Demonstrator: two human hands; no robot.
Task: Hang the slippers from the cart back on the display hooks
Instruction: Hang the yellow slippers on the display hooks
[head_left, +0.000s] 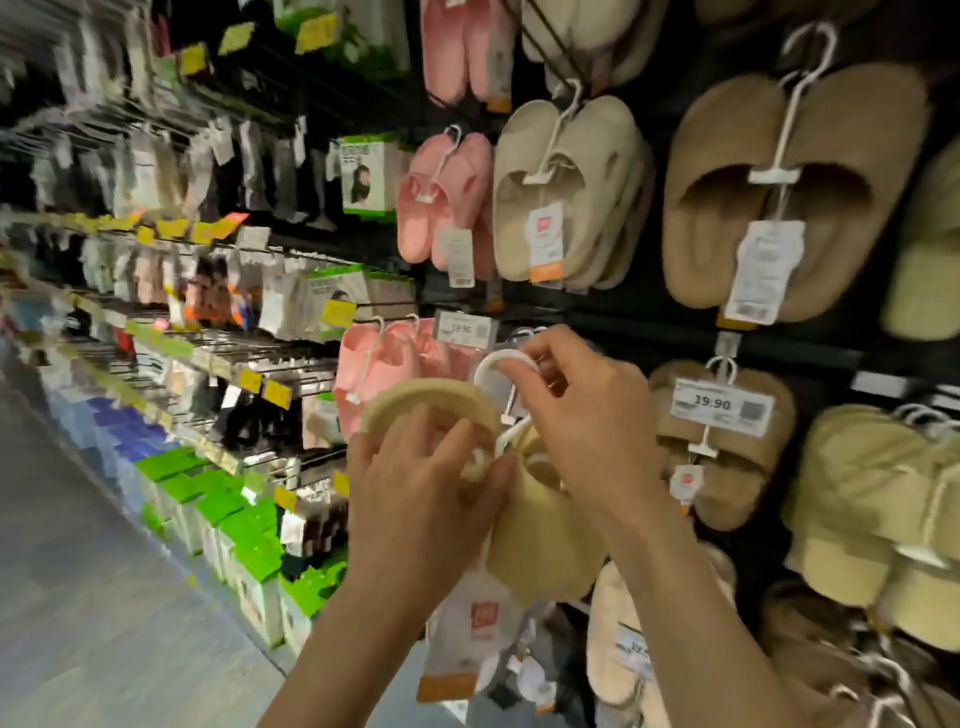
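Holding beige slippers toe-down: left hand gripped heel rim, right hand pinched hanger loop, nearer; display hook hidden just beyond loop, up & fwd.

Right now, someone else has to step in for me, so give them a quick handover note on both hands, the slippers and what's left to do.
Left hand: grips the beige slipper pair from the side, steadying it in front of the display.
Right hand: pinches the pair's white hanger hook, raised near the 19.90 price tag.
Done: the pair is up at the display, beside the hanging pink slippers.
Left: the hook does not look seated on a display hook yet; slide it on and let go. The cart is out of view, so remaining pairs can't be counted.
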